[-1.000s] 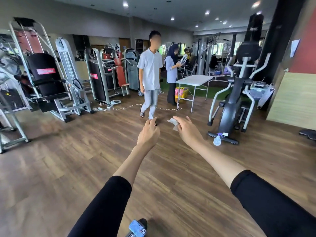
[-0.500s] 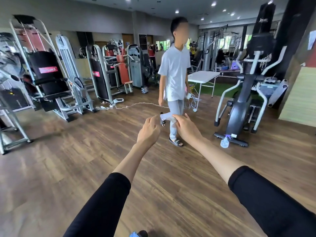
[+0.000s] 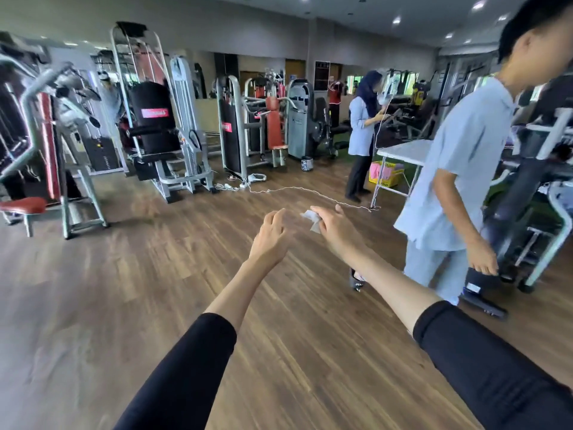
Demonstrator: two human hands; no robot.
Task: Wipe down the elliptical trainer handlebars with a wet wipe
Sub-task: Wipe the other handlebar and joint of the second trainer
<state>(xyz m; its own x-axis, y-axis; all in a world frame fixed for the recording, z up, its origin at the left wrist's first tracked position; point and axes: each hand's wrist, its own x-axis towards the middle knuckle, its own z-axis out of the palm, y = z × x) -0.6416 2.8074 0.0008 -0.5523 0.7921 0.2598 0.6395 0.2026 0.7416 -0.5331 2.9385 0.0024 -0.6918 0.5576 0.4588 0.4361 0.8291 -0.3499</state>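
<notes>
Though red labels show on the black pads of 2 weight machines, one [image 3: 154,113] at the left and one [image 3: 226,127] nearer the middle, their writing is too blurred to read, and so is the dark framed sign [image 3: 322,75] on the far wall. Both arms in black sleeves reach forward over a brown wood-plank floor [image 3: 124,290]. The right hand [image 3: 336,226] pinches a crumpled white wipe [image 3: 311,219] in its fingertips. The left hand [image 3: 269,234], just beside it, has its fingers loosely curled and holds nothing. The elliptical trainer [image 3: 514,197] stands at the right edge, well apart from the wipe and partly hidden by a person in a pale shirt [image 3: 459,169]. A thin white cable [image 3: 297,190] trails across the floor toward a white folding counter [image 3: 403,150], with a yellow basket [image 3: 386,174] under it. A 2nd person in a dark headscarf [image 3: 362,131] stands beside that counter. Small round lights dot the ceiling.
</notes>
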